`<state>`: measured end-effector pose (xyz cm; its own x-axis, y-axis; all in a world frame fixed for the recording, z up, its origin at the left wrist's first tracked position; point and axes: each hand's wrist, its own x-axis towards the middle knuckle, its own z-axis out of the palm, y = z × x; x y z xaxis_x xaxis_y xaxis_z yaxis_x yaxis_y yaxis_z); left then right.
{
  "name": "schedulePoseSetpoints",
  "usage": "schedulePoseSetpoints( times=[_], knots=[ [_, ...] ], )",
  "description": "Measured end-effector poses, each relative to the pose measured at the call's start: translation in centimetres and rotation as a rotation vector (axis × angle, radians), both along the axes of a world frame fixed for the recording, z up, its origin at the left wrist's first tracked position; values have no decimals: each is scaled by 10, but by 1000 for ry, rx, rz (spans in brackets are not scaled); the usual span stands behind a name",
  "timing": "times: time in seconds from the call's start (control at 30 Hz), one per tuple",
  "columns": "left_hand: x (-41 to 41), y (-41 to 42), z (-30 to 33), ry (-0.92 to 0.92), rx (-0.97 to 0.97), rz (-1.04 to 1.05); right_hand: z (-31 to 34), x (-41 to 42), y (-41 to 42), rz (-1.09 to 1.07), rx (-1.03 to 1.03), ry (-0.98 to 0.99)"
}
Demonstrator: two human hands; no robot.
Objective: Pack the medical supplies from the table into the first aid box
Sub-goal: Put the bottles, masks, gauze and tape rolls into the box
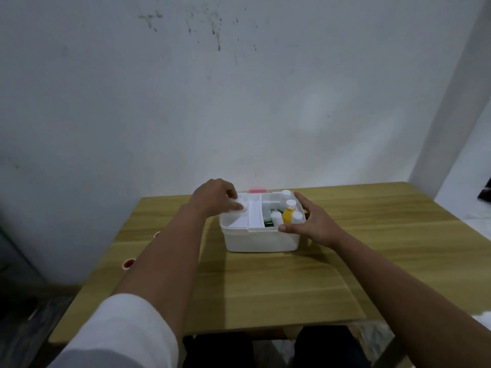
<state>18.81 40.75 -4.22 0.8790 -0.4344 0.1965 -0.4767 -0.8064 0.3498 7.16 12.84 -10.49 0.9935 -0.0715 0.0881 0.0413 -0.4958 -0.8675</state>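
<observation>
Hands point(216, 196) point(314, 225) flanking first aid box point(261, 239), bare table point(265, 288) around

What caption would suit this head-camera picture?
Left hand on the inner tray, right hand steadying the white first aid box.

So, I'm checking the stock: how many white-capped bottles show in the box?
3 clearly: far right corner, one just nearer, yellow bottle in front. More may be hidden.

Red-rimmed object point(128, 263), left table point(265, 288) edge: half hidden by left forearm. Green item point(268, 223) in box point(260, 240): indistinct.
</observation>
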Motion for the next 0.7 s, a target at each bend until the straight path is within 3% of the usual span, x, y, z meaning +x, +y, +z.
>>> schedulePoseSetpoints(
  times=[0.13, 0.27, 0.4, 0.53, 0.7],
  knots=[
    [-7, 15, 4, -10, -56, 20, -2, 1, 0, 7, -12, -13],
    [-16, 43, 11, -77, -19, 242, -2, 2, -1, 6, -22, -18],
    [-33, 79, 16, 151, 265, 393, 0, 0, 0, 14, -20, -28],
    [-49, 94, 10, 489, 356, 410, 2, -1, 2, 21, -8, -40],
    [-63, 93, -9, 569, 478, 433, 0, 0, 2, 17, -2, -40]
  ],
)
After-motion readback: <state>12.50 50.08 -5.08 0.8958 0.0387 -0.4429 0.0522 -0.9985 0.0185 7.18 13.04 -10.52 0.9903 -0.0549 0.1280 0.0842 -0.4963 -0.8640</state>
